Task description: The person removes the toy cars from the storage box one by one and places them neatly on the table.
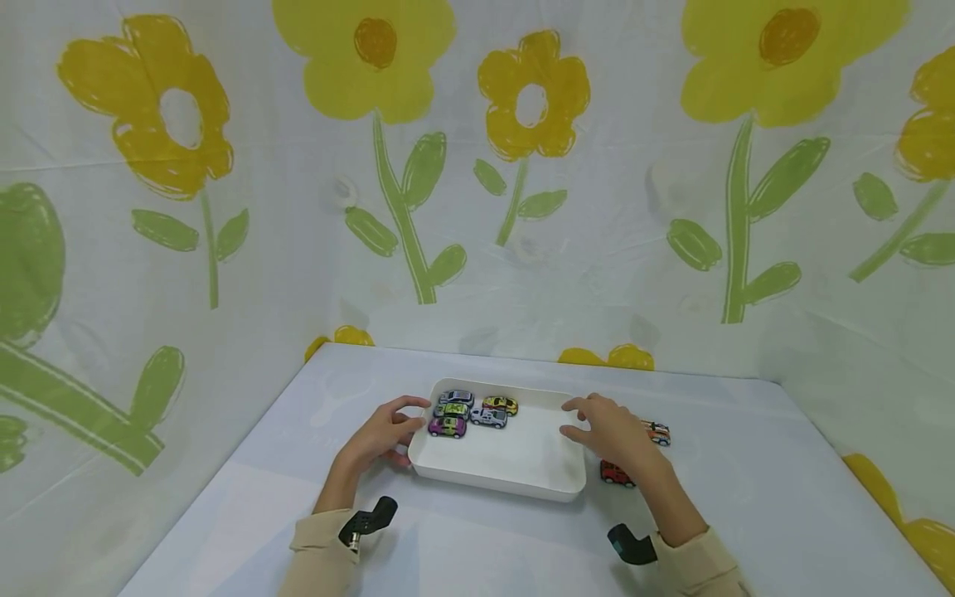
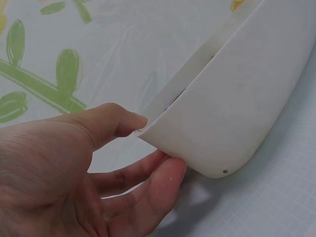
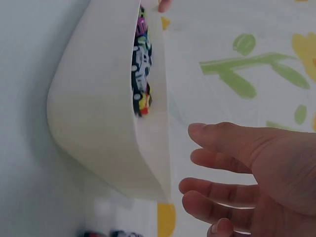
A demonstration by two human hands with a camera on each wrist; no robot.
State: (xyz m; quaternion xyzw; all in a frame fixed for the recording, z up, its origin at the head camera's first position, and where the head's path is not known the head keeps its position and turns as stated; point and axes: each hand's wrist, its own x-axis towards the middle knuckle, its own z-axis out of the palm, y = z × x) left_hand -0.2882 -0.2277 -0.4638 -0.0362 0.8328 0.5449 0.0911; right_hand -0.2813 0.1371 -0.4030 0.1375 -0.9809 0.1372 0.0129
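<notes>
A white rectangular tray (image 1: 492,452) has several small toy cars grouped toward its left end. Among them are a purple toy car (image 1: 447,427), a green one (image 1: 452,410) and a yellow one (image 1: 500,405). My left hand (image 1: 388,431) grips the tray's left end, thumb at the rim and fingers beneath it in the left wrist view. At the right end, my right hand (image 1: 608,427) hovers by the rim with its fingers spread and nothing held. The right wrist view shows a gap between those fingers (image 3: 217,197) and the tray wall (image 3: 98,98).
A red toy car (image 1: 616,474) and an orange one (image 1: 656,432) lie on the white table (image 1: 746,481) to the tray's right, partly behind my right arm. Flower-printed cloth (image 1: 597,274) rises behind the table and along both sides.
</notes>
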